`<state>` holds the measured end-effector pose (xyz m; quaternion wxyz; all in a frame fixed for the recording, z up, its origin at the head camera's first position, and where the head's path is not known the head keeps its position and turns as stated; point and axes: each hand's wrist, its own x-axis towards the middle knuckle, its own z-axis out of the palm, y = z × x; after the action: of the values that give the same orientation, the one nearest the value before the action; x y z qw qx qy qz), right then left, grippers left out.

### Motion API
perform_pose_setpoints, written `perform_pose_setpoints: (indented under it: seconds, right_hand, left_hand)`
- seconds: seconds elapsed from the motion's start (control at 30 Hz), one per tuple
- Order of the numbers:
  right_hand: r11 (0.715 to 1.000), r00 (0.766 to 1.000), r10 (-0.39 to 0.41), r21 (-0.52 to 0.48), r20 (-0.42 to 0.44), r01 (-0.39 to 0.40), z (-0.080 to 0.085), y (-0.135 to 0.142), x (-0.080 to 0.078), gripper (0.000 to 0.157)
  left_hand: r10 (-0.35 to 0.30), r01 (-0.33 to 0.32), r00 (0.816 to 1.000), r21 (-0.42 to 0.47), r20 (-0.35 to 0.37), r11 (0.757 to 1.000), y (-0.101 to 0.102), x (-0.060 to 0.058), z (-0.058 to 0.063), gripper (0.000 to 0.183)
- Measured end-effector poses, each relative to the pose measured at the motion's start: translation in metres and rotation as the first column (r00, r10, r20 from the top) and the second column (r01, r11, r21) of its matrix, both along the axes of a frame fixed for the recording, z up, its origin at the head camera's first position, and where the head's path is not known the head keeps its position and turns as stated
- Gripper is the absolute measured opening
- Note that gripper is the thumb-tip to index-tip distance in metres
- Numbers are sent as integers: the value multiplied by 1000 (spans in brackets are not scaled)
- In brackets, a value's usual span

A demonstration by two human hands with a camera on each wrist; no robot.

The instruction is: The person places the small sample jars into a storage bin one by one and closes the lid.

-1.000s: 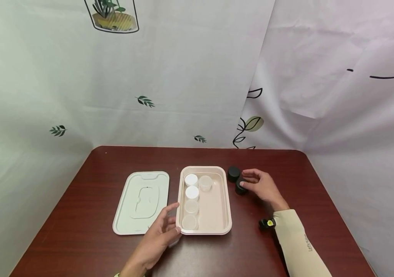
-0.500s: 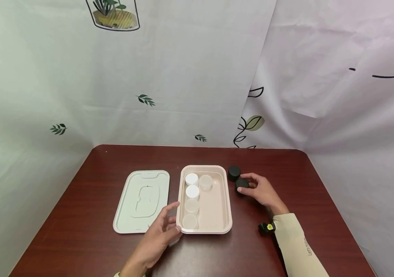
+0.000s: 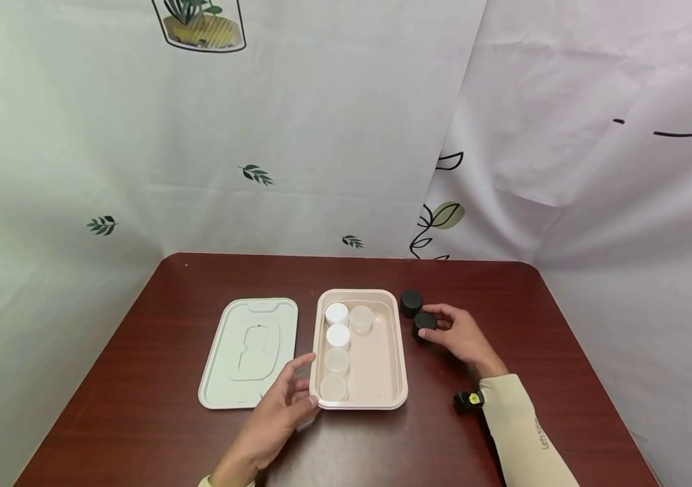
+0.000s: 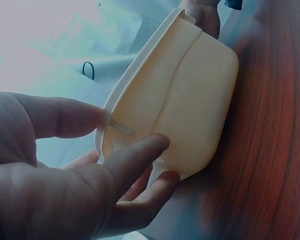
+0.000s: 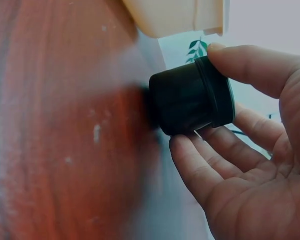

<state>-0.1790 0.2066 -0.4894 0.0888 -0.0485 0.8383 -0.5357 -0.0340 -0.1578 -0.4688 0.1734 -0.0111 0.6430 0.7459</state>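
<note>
My right hand (image 3: 465, 340) holds a small black lidded jar (image 5: 184, 95) on the right of the table. In the right wrist view the thumb is at its lid edge, with a finger against the opposite side. A second black jar (image 3: 410, 304) stands just behind it. My left hand (image 3: 274, 418) touches the near left corner of a beige plastic box (image 3: 376, 379), fingertips on its rim and outer wall. Inside the box, two white-lidded jars (image 3: 337, 336) and two clear jars (image 3: 334, 387) form the left column. Another clear jar (image 3: 360, 320) sits beside the rear one.
A pale flat lid (image 3: 249, 355) with a moulded handle lies left of the box. The dark red wooden table (image 3: 358, 446) ends at the back against a printed white cloth (image 3: 333, 122). A black wrist device (image 3: 469, 401) sits by the right sleeve.
My right hand has lowered slightly and closed its fingers round the nearer black jar. The left hand stays at the box corner.
</note>
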Motion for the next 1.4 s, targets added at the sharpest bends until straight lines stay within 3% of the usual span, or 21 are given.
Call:
perform_pose_setpoints:
  seconds: [0.33, 1.0, 1.4]
  right_hand:
    - [996, 996, -15, 85, -88, 23, 21, -1, 2, 58]
    - [994, 984, 83, -51, -157, -92, 79, -37, 11, 59]
    - [985, 970, 158, -43, -184, -169, 90, -55, 14, 57]
  left_hand:
    - [-9, 9, 1000, -7, 0, 1000, -1, 1, 2, 76]
    - [-22, 22, 1000, 5, 5, 1000, -2, 1, 2, 77]
    - [-26, 26, 1000, -5, -8, 1000, -3, 0, 1, 77]
